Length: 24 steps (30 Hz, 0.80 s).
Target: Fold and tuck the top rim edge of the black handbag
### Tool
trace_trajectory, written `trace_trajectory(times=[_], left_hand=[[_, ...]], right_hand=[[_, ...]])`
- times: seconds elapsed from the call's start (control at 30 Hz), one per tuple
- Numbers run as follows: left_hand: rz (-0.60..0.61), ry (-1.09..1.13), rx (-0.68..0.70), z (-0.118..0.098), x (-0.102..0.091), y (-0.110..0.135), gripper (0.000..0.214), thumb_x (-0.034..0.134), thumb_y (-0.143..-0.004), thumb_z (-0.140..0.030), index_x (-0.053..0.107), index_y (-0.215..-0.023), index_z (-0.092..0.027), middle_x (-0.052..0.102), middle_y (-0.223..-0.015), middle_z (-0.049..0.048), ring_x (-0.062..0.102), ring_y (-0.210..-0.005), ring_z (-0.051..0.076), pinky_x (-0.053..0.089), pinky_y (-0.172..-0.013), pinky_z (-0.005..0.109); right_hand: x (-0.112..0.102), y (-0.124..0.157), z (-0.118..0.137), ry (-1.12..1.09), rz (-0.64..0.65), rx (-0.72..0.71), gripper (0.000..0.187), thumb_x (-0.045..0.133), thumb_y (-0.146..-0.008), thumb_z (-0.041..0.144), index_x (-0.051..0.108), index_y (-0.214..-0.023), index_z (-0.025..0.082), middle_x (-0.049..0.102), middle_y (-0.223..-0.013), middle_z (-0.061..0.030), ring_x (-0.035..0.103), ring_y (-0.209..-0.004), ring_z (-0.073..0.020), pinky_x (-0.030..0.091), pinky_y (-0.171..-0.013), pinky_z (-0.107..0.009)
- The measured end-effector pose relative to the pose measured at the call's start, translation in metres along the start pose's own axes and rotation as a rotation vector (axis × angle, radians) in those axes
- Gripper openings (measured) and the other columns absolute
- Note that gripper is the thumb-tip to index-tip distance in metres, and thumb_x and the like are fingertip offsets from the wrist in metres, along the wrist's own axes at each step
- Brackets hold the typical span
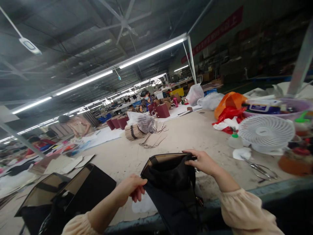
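Observation:
A black bag with a tan inner edge and dark lining stands tilted at the table's front edge, its mouth facing up. My left hand pinches the near left corner of its rim between thumb and fingers. On the far right side of the rim, my right hand grips the edge, thumb inside the opening and fingers over the top. The lower part of the bag hangs by the table edge in shadow. Left of my left hand stand more black bag bodies with tan insides.
Right side: scissors, a white fan-like round cover, a green-capped bottle and a jar of amber liquid. Farther back lie stacked tan boards and maroon boxes. Other people work along the table at left and behind.

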<state>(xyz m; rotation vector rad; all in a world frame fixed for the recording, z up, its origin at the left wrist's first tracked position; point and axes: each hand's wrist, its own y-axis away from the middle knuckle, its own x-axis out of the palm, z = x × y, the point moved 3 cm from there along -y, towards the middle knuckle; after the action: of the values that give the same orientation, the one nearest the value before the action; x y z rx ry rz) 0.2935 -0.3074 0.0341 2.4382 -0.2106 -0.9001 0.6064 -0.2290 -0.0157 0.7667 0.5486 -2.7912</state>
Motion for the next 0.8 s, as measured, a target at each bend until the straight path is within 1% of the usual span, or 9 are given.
trace_trajectory(times=[0.07, 0.1, 0.17, 0.23, 0.33, 0.43, 0.5, 0.63, 0.8], left_hand=[[-0.011, -0.258, -0.002, -0.014, -0.012, 0.007, 0.049, 0.049, -0.071, -0.060, 0.051, -0.047, -0.017, 0.052, -0.040, 0.0027, 0.043, -0.035, 0.012, 0.030, -0.044, 0.026], [-0.104, -0.438, 0.070, -0.026, -0.018, 0.011, 0.048, 0.050, -0.073, -0.059, 0.051, -0.048, -0.018, 0.051, -0.040, 0.0013, 0.044, -0.037, 0.012, 0.030, -0.046, 0.026], [-0.370, -0.685, 0.314, -0.058, -0.022, 0.023, 0.046, 0.052, -0.076, -0.055, 0.053, -0.049, -0.018, 0.050, -0.045, 0.0001, 0.046, -0.047, 0.013, 0.030, -0.051, 0.026], [-0.433, -0.734, 0.511, -0.086, -0.009, 0.030, 0.039, 0.051, -0.081, -0.053, 0.063, -0.064, -0.020, 0.059, -0.060, 0.0010, 0.054, -0.060, 0.015, 0.036, -0.059, 0.027], [-0.379, -0.792, 0.698, -0.112, 0.028, 0.026, 0.035, 0.060, -0.076, -0.056, 0.070, -0.092, -0.026, 0.064, -0.088, 0.0041, 0.058, -0.085, 0.021, 0.041, -0.076, 0.031], [-0.359, -0.847, 0.761, -0.120, 0.058, 0.008, 0.043, 0.061, -0.074, -0.061, 0.070, -0.096, -0.025, 0.062, -0.092, 0.0063, 0.057, -0.090, 0.024, 0.042, -0.080, 0.035], [-0.381, -0.872, 0.796, -0.121, 0.067, -0.006, 0.040, 0.060, -0.076, -0.060, 0.071, -0.089, -0.024, 0.061, -0.090, 0.0062, 0.055, -0.087, 0.023, 0.042, -0.080, 0.036], [-0.414, -0.889, 0.851, -0.120, 0.066, -0.025, 0.026, 0.057, -0.085, -0.042, 0.070, -0.073, -0.022, 0.057, -0.088, 0.0051, 0.053, -0.086, 0.020, 0.041, -0.080, 0.035], [-0.422, -0.853, 0.846, -0.115, 0.057, -0.033, 0.022, 0.057, -0.085, -0.030, 0.069, -0.070, -0.019, 0.056, -0.092, 0.0055, 0.052, -0.088, 0.019, 0.042, -0.081, 0.035]], right_hand=[[-0.002, -0.003, -0.006, -0.070, 0.005, -0.009, 0.043, 0.063, -0.075, 0.033, 0.066, -0.116, 0.021, 0.068, -0.114, -0.0043, 0.061, -0.107, -0.0214, 0.045, -0.098, -0.037], [-0.003, -0.005, -0.009, -0.102, 0.010, -0.014, 0.041, 0.064, -0.075, 0.035, 0.067, -0.113, 0.021, 0.069, -0.114, -0.0042, 0.061, -0.107, -0.0214, 0.045, -0.098, -0.037], [-0.004, -0.008, -0.012, -0.155, 0.019, -0.017, 0.039, 0.065, -0.075, 0.039, 0.070, -0.108, 0.020, 0.070, -0.110, -0.0045, 0.062, -0.105, -0.0219, 0.046, -0.097, -0.036], [-0.003, -0.011, -0.014, -0.190, 0.016, -0.008, 0.038, 0.066, -0.075, 0.041, 0.071, -0.107, 0.021, 0.071, -0.107, -0.0051, 0.063, -0.103, -0.0229, 0.047, -0.095, -0.038], [0.000, -0.016, -0.015, -0.213, 0.003, 0.012, 0.038, 0.067, -0.075, 0.042, 0.071, -0.107, 0.022, 0.072, -0.106, -0.0048, 0.063, -0.103, -0.0242, 0.044, -0.098, -0.041], [0.003, -0.019, -0.015, -0.236, 0.005, 0.029, 0.037, 0.069, -0.073, 0.041, 0.072, -0.106, 0.023, 0.073, -0.103, -0.0035, 0.064, -0.101, -0.0234, 0.045, -0.097, -0.039], [0.004, -0.020, -0.015, -0.251, 0.001, 0.044, 0.037, 0.069, -0.073, 0.040, 0.072, -0.105, 0.023, 0.073, -0.101, -0.0030, 0.065, -0.097, -0.0224, 0.047, -0.092, -0.036], [0.005, -0.022, -0.014, -0.252, 0.002, 0.030, 0.036, 0.069, -0.073, 0.041, 0.073, -0.105, 0.024, 0.074, -0.100, -0.0019, 0.065, -0.096, -0.0215, 0.047, -0.091, -0.034], [0.008, -0.021, -0.017, -0.287, 0.064, 0.029, 0.039, 0.067, -0.075, 0.047, 0.073, -0.106, 0.024, 0.073, -0.102, -0.0027, 0.065, -0.093, -0.0217, 0.048, -0.088, -0.032]])
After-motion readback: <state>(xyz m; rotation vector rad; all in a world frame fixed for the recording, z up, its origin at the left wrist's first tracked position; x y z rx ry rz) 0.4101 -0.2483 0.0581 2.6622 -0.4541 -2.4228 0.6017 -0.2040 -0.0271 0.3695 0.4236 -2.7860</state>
